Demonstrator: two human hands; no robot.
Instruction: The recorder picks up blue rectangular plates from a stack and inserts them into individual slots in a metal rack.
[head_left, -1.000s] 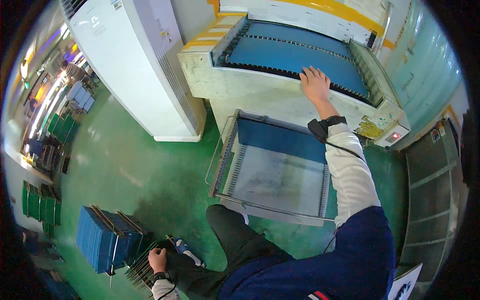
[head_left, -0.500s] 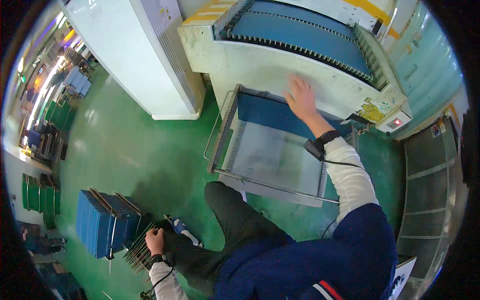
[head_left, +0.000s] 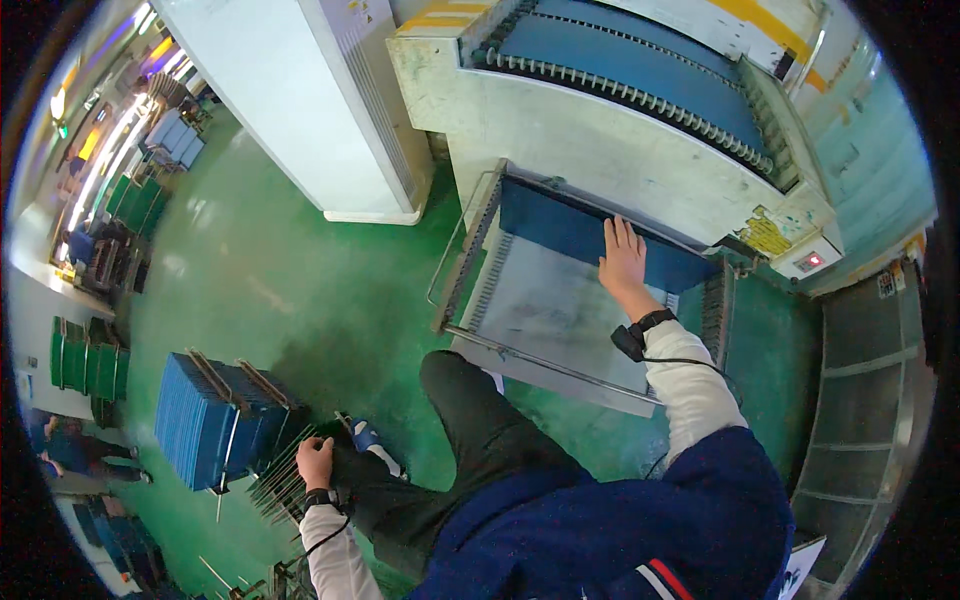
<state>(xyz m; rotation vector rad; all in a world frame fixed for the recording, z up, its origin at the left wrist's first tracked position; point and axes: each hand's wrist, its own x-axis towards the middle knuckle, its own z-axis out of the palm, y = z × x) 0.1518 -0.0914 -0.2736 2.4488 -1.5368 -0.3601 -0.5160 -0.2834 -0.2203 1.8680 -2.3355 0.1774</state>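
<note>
My right hand is stretched out flat, palm down, over the dark blue panel that stands in the far side of a metal rack. Its fingertips are at the panel's upper edge; whether they press on it I cannot tell. Within the rack, toothed side rails flank a pale grey bottom. My left hand is curled closed beside my leg, above the thin rods of a slotted rack. Anything inside its fingers is hidden.
Beyond the metal rack is a roller machine carrying blue panels. A tall white cabinet stands to its left. At lower left, a rack holds several blue panels. A metal-framed grey screen is on the right.
My right hand has come down and nearer, from in front of the machine to the blue panel's upper edge. The left hand stays closed by my leg. The view has shifted slightly.
</note>
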